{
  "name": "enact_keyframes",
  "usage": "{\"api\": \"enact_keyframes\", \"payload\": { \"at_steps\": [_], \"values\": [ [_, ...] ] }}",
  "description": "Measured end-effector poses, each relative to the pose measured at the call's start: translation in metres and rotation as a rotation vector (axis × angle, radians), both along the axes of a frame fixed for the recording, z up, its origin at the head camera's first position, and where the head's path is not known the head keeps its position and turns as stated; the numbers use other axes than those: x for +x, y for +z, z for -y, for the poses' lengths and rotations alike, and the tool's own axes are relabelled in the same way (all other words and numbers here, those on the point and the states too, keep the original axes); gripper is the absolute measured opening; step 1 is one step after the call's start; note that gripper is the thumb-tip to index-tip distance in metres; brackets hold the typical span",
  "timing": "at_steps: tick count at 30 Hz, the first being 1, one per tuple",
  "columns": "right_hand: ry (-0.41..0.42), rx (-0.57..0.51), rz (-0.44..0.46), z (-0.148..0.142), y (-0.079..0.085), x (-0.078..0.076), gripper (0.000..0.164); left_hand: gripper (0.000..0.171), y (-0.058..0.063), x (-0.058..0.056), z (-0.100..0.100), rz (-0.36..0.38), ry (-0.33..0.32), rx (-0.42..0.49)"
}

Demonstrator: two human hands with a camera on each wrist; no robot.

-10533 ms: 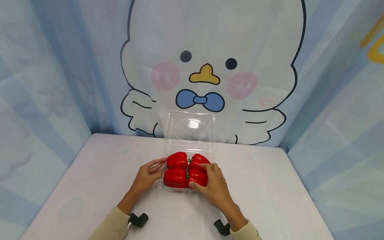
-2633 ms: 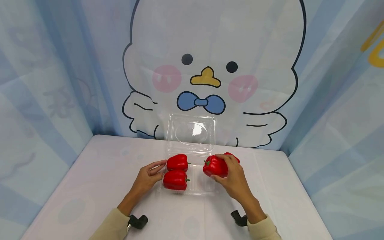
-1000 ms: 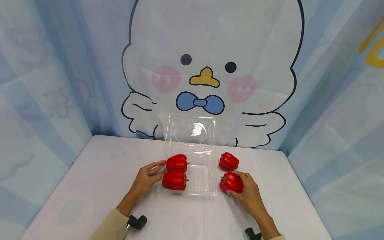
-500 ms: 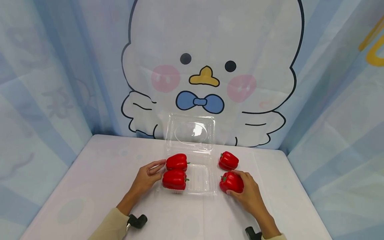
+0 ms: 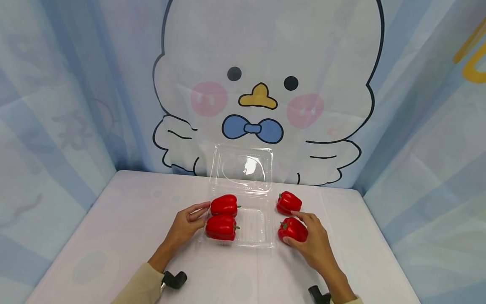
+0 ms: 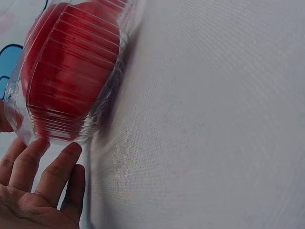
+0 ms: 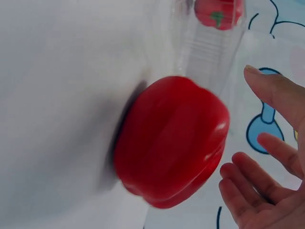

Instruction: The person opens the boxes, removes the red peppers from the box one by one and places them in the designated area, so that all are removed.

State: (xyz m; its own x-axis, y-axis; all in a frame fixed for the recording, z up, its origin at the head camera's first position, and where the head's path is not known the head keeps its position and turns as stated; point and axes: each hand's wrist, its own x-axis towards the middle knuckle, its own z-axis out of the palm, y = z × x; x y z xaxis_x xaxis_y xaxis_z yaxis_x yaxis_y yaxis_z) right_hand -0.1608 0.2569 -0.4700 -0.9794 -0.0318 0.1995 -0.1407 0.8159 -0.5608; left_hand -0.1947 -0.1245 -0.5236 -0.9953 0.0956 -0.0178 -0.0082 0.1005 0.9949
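My left hand (image 5: pixel 187 222) rests beside a clear plastic clamshell box (image 5: pixel 253 226), its fingertips touching the box's ribbed left wall (image 6: pixel 52 126). Two red bell peppers, a far one (image 5: pixel 224 205) and a near one (image 5: pixel 221 228), lie in the box's left half with stems pointing right. The lid (image 5: pixel 241 169) stands raised at the back. To the right of the box, two more red bell peppers sit on the table, one behind (image 5: pixel 289 203) and one in front (image 5: pixel 291 230). My right hand (image 5: pixel 316 240) is spread around the front one; the right wrist view shows its fingers (image 7: pixel 248 183) apart from that pepper.
A white cloth covers the table (image 5: pixel 182 270). Behind it hangs a pale blue curtain (image 5: pixel 262 46) printed with a cartoon bird, and further curtains flank both sides. Black camera mounts (image 5: pixel 174 280) stick out at the wrists.
Earlier, the right hand carried a bell pepper out of the box's right half and set it down in front of the other one. Its fingers have now loosened from it. The left hand stays put.
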Motion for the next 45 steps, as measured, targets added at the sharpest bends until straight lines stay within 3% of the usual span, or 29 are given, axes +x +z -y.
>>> {"api": "enact_keyframes", "payload": {
  "at_steps": [9,17,26,36,45],
  "values": [
    [0.049,-0.048,-0.091,0.021,0.009,0.004,0.084,0.056,-0.004,0.000,0.004,0.011,-0.019,0.016],
    [0.072,-0.104,-0.050,0.046,0.019,0.006,0.079,0.057,-0.004,-0.001,0.007,0.018,-0.069,0.052],
    [0.134,-0.160,-0.004,0.077,0.011,0.003,0.074,0.058,-0.007,-0.001,0.009,0.028,-0.082,0.064],
    [0.234,-0.185,0.017,0.111,-0.001,-0.001,0.073,0.058,0.001,0.003,0.006,0.027,-0.063,0.049],
    [0.304,-0.213,0.091,0.132,-0.009,-0.006,0.070,0.057,0.002,0.004,0.005,0.037,-0.057,0.036]
  ]
}}
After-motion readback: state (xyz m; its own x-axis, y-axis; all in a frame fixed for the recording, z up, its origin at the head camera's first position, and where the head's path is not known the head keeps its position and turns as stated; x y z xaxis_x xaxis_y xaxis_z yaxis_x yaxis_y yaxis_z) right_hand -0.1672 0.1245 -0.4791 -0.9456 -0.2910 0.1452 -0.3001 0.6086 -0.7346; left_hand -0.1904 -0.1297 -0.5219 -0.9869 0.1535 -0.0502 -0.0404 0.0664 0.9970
